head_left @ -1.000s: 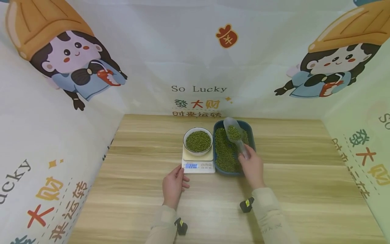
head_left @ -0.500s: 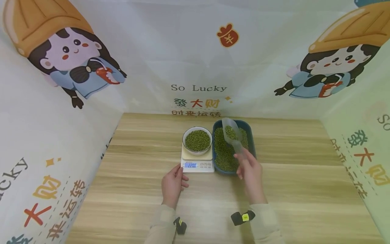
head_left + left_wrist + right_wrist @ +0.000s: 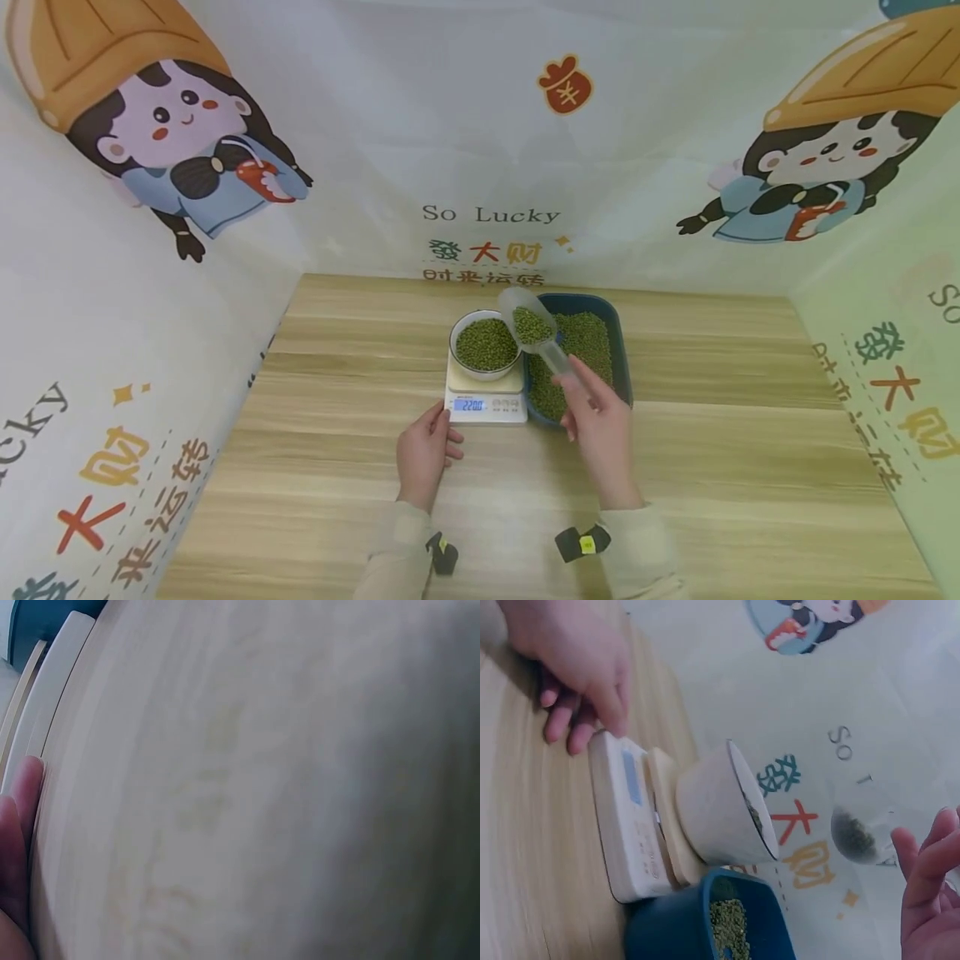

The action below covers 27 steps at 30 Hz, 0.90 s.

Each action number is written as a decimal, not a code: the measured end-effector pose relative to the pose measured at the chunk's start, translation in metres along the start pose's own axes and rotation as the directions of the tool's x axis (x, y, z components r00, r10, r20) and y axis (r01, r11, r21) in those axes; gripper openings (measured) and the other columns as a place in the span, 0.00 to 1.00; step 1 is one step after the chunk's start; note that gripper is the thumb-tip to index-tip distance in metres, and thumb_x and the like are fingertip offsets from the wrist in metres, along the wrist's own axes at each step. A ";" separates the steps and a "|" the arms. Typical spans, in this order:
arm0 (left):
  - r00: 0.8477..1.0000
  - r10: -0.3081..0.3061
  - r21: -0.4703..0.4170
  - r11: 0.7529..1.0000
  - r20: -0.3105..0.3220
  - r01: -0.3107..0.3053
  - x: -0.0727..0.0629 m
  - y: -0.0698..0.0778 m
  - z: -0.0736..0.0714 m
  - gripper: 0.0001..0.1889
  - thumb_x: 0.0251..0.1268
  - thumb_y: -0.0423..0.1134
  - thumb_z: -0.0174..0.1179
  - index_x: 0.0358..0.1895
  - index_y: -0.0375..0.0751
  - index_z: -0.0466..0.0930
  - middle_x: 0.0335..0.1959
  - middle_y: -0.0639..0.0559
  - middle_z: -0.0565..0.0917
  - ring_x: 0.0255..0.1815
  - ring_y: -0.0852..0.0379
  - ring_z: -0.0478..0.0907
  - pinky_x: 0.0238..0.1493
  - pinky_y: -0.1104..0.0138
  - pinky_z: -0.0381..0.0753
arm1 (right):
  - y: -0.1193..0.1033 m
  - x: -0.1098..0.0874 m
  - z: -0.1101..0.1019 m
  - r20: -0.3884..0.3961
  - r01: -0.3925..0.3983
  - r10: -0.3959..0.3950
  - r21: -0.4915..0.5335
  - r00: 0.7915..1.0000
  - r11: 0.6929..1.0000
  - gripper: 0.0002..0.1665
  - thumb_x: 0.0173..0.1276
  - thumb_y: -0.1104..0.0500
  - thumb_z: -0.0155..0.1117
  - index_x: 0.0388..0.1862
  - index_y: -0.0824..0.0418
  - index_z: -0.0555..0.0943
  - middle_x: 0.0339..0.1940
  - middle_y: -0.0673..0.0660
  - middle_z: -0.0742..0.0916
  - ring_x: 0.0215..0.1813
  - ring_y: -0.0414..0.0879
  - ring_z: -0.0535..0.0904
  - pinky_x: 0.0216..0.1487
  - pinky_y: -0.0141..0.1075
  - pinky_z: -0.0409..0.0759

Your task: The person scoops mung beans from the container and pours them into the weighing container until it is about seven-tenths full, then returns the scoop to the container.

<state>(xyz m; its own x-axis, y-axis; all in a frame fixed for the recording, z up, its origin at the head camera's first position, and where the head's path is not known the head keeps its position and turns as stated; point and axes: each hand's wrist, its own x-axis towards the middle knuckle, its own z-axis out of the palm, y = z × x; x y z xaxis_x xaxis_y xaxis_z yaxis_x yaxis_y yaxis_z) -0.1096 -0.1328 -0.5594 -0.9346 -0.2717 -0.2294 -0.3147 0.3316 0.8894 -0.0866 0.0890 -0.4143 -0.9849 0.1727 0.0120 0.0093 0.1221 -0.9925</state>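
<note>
My right hand [image 3: 602, 437] grips the handle of a translucent scoop [image 3: 553, 356] loaded with green mung beans [image 3: 532, 325]. The scoop hangs at the right rim of a white bowl [image 3: 483, 375], partly over the blue tub. More mung beans nearly fill that bowl, which stands on a white kitchen scale [image 3: 491, 414]; its display seems to read 220.0. With relaxed fingers, my left hand [image 3: 422, 457] touches the scale's front left corner. In the right wrist view the scoop [image 3: 851, 834] is held raised above the bowl [image 3: 712, 802]. Only fingers [image 3: 26, 787] show beside the scale in the left wrist view.
Right beside the scale stands a dark blue tub [image 3: 622, 358] of mung beans. Wood-grain tabletop [image 3: 337, 375] surrounds these things. A printed cloth [image 3: 375, 150] with cartoon figures walls off the back and both sides.
Carrying its load of beans, the scoop has moved left from above the tub to the bowl's right rim, my right hand with it. My left hand stays at the scale.
</note>
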 end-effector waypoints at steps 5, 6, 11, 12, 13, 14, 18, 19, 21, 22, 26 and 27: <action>1.000 0.011 -0.007 1.000 0.004 -0.011 -0.001 0.000 -0.001 0.20 0.67 0.49 0.47 0.58 0.46 0.70 0.21 0.53 0.80 0.15 0.58 0.78 0.10 0.75 0.73 | -0.002 -0.002 0.009 -0.016 0.055 -0.057 -0.135 0.998 0.989 0.23 0.61 0.43 0.56 0.57 0.39 0.71 0.40 0.54 0.84 0.20 0.45 0.76 0.15 0.32 0.74; 1.000 0.012 -0.004 1.000 0.002 -0.012 -0.001 0.001 -0.001 0.20 0.67 0.49 0.47 0.58 0.46 0.70 0.21 0.53 0.80 0.15 0.58 0.78 0.09 0.75 0.73 | -0.003 -0.001 0.011 -0.020 0.077 -0.082 -0.161 0.996 0.984 0.23 0.61 0.43 0.57 0.57 0.39 0.72 0.41 0.55 0.83 0.22 0.45 0.78 0.17 0.33 0.76; 1.000 0.003 -0.001 1.000 0.004 -0.003 -0.001 0.002 -0.003 0.20 0.67 0.48 0.47 0.58 0.45 0.70 0.21 0.53 0.80 0.14 0.59 0.78 0.10 0.75 0.73 | -0.006 0.001 0.016 -0.026 0.196 -0.210 -0.268 0.977 0.943 0.22 0.62 0.48 0.58 0.56 0.46 0.74 0.46 0.56 0.82 0.25 0.41 0.80 0.18 0.32 0.79; 1.000 0.000 0.000 1.000 0.005 0.000 -0.001 0.002 -0.003 0.20 0.67 0.48 0.47 0.58 0.45 0.70 0.21 0.53 0.80 0.14 0.59 0.78 0.10 0.75 0.73 | -0.006 0.002 0.017 -0.022 0.209 -0.225 -0.291 0.974 0.934 0.22 0.62 0.49 0.58 0.56 0.48 0.75 0.44 0.56 0.83 0.24 0.40 0.79 0.17 0.32 0.78; 1.000 0.000 0.002 1.000 0.006 0.000 -0.001 0.002 -0.003 0.20 0.67 0.48 0.47 0.58 0.46 0.70 0.21 0.53 0.80 0.15 0.59 0.78 0.10 0.75 0.73 | -0.007 0.003 0.017 -0.018 0.218 -0.236 -0.312 0.972 0.925 0.21 0.62 0.50 0.58 0.55 0.50 0.75 0.42 0.55 0.83 0.22 0.39 0.79 0.16 0.31 0.77; 1.000 -0.001 0.001 1.000 0.006 0.001 -0.001 0.002 -0.003 0.20 0.67 0.48 0.47 0.58 0.46 0.70 0.21 0.53 0.80 0.15 0.59 0.78 0.10 0.75 0.74 | -0.007 0.004 0.018 -0.011 0.222 -0.239 -0.333 0.971 0.917 0.21 0.62 0.50 0.58 0.55 0.51 0.75 0.41 0.54 0.84 0.22 0.38 0.78 0.15 0.31 0.76; 1.000 -0.004 -0.003 1.000 0.009 0.004 -0.002 0.003 -0.003 0.20 0.67 0.48 0.47 0.58 0.46 0.70 0.21 0.53 0.80 0.15 0.58 0.78 0.10 0.74 0.74 | -0.007 0.008 0.020 0.020 0.219 -0.233 -0.423 0.972 0.879 0.21 0.62 0.52 0.58 0.55 0.52 0.75 0.39 0.53 0.84 0.19 0.37 0.75 0.13 0.30 0.74; 1.000 -0.005 -0.003 1.000 0.010 0.005 -0.002 0.003 -0.003 0.20 0.67 0.48 0.47 0.58 0.45 0.70 0.21 0.53 0.80 0.15 0.58 0.78 0.10 0.74 0.74 | -0.007 0.010 0.021 0.029 0.220 -0.231 -0.440 0.972 0.870 0.21 0.62 0.52 0.58 0.55 0.52 0.75 0.39 0.53 0.84 0.19 0.37 0.75 0.13 0.29 0.74; 1.000 -0.008 -0.003 1.000 0.012 0.009 -0.003 0.003 -0.003 0.20 0.67 0.48 0.47 0.58 0.45 0.70 0.21 0.53 0.80 0.15 0.58 0.78 0.10 0.74 0.74 | -0.006 0.011 0.021 0.044 0.234 -0.242 -0.475 0.969 0.848 0.21 0.62 0.52 0.58 0.55 0.53 0.75 0.40 0.53 0.84 0.19 0.36 0.75 0.13 0.28 0.74; 1.000 -0.009 -0.002 1.000 0.012 0.009 -0.003 0.003 -0.003 0.20 0.67 0.48 0.47 0.58 0.45 0.70 0.21 0.53 0.80 0.15 0.58 0.78 0.10 0.74 0.74 | -0.006 0.012 0.021 0.051 0.243 -0.249 -0.483 0.967 0.841 0.21 0.61 0.53 0.58 0.54 0.54 0.75 0.40 0.54 0.84 0.19 0.36 0.75 0.13 0.28 0.73; 1.000 -0.011 0.007 1.000 0.008 0.011 -0.003 0.004 -0.003 0.20 0.67 0.48 0.47 0.58 0.45 0.70 0.21 0.53 0.80 0.14 0.59 0.78 0.10 0.74 0.74 | -0.007 0.013 0.022 0.068 0.285 -0.294 -0.518 0.953 0.806 0.20 0.61 0.54 0.58 0.53 0.55 0.77 0.39 0.54 0.84 0.20 0.36 0.75 0.15 0.27 0.73; 1.000 -0.011 0.009 1.000 0.008 0.011 -0.003 0.004 -0.003 0.20 0.67 0.48 0.47 0.58 0.46 0.70 0.21 0.53 0.80 0.14 0.59 0.78 0.10 0.74 0.74 | -0.007 0.013 0.023 0.072 0.294 -0.303 -0.530 0.950 0.796 0.20 0.61 0.54 0.58 0.53 0.55 0.77 0.38 0.54 0.84 0.21 0.36 0.75 0.16 0.27 0.73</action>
<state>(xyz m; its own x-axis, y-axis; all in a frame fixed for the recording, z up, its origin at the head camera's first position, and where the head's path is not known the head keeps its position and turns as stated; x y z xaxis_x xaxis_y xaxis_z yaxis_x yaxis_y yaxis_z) -0.1075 -0.1336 -0.5538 -0.9325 -0.2681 -0.2421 -0.3262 0.3369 0.8832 -0.1036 0.0683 -0.4100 -0.9511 0.0569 0.3035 -0.1905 0.6655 -0.7217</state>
